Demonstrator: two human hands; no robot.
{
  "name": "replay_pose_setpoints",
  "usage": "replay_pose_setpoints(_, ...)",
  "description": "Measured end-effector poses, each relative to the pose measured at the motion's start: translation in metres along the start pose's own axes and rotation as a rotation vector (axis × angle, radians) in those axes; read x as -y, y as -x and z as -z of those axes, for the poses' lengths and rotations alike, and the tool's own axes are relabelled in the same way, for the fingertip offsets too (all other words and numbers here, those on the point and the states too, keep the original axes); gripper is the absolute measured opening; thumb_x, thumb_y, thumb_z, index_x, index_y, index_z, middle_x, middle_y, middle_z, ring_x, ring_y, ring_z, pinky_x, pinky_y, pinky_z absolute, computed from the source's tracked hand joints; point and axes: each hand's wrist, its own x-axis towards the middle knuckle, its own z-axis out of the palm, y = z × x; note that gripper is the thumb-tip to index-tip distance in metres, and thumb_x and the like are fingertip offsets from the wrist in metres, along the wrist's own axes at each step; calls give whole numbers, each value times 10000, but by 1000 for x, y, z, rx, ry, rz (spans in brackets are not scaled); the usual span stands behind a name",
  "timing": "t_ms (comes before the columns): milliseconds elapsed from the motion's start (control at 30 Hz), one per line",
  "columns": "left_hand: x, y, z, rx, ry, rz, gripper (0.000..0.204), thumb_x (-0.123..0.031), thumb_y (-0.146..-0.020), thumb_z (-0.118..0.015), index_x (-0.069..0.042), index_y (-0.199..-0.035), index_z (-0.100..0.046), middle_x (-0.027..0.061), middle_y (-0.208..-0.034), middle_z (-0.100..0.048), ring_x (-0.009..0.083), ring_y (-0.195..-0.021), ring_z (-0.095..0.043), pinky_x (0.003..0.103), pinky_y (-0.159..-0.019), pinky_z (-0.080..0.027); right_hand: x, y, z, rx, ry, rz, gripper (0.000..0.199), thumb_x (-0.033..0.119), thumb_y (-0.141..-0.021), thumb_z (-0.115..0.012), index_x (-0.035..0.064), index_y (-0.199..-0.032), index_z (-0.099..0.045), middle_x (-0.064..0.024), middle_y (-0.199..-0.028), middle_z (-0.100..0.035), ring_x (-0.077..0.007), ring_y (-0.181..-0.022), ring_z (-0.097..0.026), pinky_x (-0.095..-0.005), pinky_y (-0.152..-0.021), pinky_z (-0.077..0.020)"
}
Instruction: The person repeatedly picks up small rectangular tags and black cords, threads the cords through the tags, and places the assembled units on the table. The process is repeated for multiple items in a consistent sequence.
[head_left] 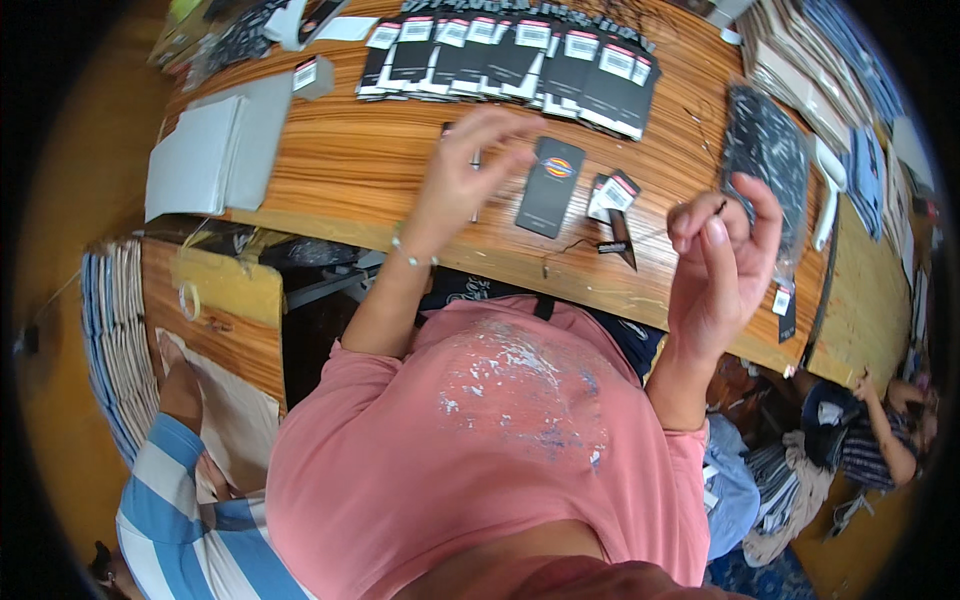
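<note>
My left hand point(474, 175) hovers above the table, fingers apart and slightly smeared by motion, with nothing visible in them. A dark grey hang tag point(549, 190) with a coloured oval emblem lies just right of it. My right hand point(728, 255) is raised at the right, its thumb and fingers closed on a small black piece point(720, 208) whose kind is too small to tell. Between the hands lie small barcode tags point(614, 190) and a narrow dark brown tag point(622, 240). A thin black string point(570, 247) curls beside them.
Overlapping dark tags with barcode stickers point(500, 60) line the table's far side. White paper sheets point(195, 160) lie at left, near a small box point(313, 77). At right are a black plastic-wrapped bundle point(765, 140), a white handled tool point(829, 190) and folded garments point(800, 60). Other people sit on both sides.
</note>
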Motion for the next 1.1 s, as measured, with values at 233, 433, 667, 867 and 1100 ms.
replay_pose_setpoints(233, 56, 6, 55, 46, -535, 202, 454, -252, -683, -707, -83, -1087, -587, 108, -993, -518, 245, -949, -502, 336, -831, -411, 5, 8, -1, -23, 119, -14, 164, 5, -826, -485, -19, -988, -463, -130, -754, -563, -178, -684, -553, -250, -599, -420)
replay_pose_setpoints(433, 45, 4, 57, -18, -355, 237, 377, -121, -632, -740, -31, -970, -602, 67, -898, -538, 176, -848, -534, 273, -706, -441, -3, 9, -2, 27, 126, -93, 115, -10, -826, -492, -21, -941, -487, -128, -790, -566, -172, -679, -569, -246, -592, -428)
replay_pose_setpoints(667, -29, 1, 46, -89, 433, 315, 315, 30, -736, -637, -6, -1015, -496, 79, -818, -610, 92, -726, -573, 191, -620, -464, 6, 8, -13, 37, 206, -260, 203, -28, -822, -507, -23, -1021, -466, -72, -758, -573, -105, -670, -548, -202, -597, -421)
replay_pose_setpoints(867, -75, -6, -16, -37, 210, -86, 361, 54, -694, -677, 17, -1012, -511, 98, -860, -619, 128, -795, -605, 215, -653, -498, -1, 10, -12, 1, 565, 83, 173, -67, -784, -539, -52, -953, -506, -84, -841, -536, -116, -691, -567, -208, -591, -449)
replay_pose_setpoints(1100, -95, -17, -51, -24, 94, -290, 248, -77, -692, -693, -52, -919, -596, 58, -851, -637, 162, -674, -622, 243, -543, -483, 5, 14, 16, -66, 636, 204, 126, -91, -745, -559, -19, -810, -478, -54, -736, -506, -84, -615, -496, -199, -552, -429)
